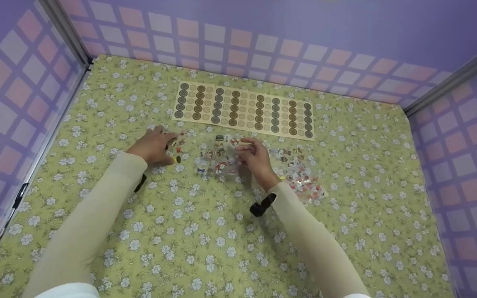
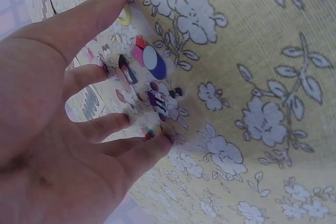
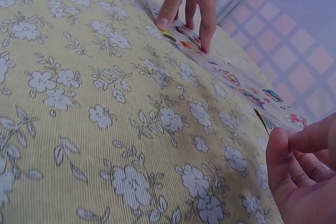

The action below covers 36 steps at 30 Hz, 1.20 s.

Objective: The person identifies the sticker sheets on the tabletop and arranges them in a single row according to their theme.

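Observation:
A clear sticker sheet [image 1: 221, 154] with small colourful pictures lies on the flowered cloth between the hands. My left hand [image 1: 150, 147] is over its left part with the fingers spread. In the left wrist view the thumb and fingertips rest on the printed stickers [image 2: 157, 103], and the palm arches above them. At the sheet's right end my right hand [image 1: 256, 160] pinches the edge between thumb and forefinger, the other fingers curled behind, as the right wrist view shows. A yellow and black sticker [image 1: 177, 159] is right at the left thumb.
Behind the hands lies a long pale sheet of round brown and grey stickers [image 1: 244, 109]. More clear sheets with pink and red pictures [image 1: 304, 188] lie right of the right hand. Purple checked panels [image 1: 259, 45] enclose the table at the back and sides.

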Tool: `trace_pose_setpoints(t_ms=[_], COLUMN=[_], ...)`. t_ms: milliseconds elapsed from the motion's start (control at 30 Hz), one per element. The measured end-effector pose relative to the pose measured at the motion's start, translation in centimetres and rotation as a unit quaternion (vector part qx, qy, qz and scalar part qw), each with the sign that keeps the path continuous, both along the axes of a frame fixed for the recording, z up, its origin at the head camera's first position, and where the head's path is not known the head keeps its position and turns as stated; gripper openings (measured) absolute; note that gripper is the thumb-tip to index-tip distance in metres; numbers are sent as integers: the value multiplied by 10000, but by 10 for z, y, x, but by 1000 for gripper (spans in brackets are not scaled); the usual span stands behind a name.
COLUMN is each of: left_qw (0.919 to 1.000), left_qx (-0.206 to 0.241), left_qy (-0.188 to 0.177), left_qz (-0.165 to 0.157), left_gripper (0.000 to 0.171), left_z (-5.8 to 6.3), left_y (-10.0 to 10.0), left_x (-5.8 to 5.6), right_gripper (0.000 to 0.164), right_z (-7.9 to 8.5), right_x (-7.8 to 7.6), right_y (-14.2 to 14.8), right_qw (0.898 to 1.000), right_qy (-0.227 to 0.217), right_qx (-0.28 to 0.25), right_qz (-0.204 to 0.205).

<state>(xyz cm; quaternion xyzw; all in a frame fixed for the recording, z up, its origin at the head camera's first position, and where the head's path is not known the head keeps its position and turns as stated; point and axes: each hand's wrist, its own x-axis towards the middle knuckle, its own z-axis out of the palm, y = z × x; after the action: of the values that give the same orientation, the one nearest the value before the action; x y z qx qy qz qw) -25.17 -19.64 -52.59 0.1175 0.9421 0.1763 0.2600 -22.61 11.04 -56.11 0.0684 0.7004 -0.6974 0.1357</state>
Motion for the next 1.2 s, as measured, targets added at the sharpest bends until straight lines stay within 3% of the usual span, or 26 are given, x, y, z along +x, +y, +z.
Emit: trace_pose_setpoints(t_ms=[667,1000,1200], left_qw=[9999,9996,9994], left_qx=[-117,31,14], left_qy=[29,-276,-329], left_qz=[-101,70,103], left_gripper=[80,82,82], left_z=[-1,1,1], left_y=[2,2,1], left_x=[-3,-3,-2], right_gripper=[34,33,34], right_z=[-14,-15,-15], right_x=[-16,-21,-22], right_y=[-28,-38,-41], right_qw=[9997,9994,9992], right_qy=[-217,-337,-292], right_qx=[114,-33,228], right_qz=[-77,-115,-117])
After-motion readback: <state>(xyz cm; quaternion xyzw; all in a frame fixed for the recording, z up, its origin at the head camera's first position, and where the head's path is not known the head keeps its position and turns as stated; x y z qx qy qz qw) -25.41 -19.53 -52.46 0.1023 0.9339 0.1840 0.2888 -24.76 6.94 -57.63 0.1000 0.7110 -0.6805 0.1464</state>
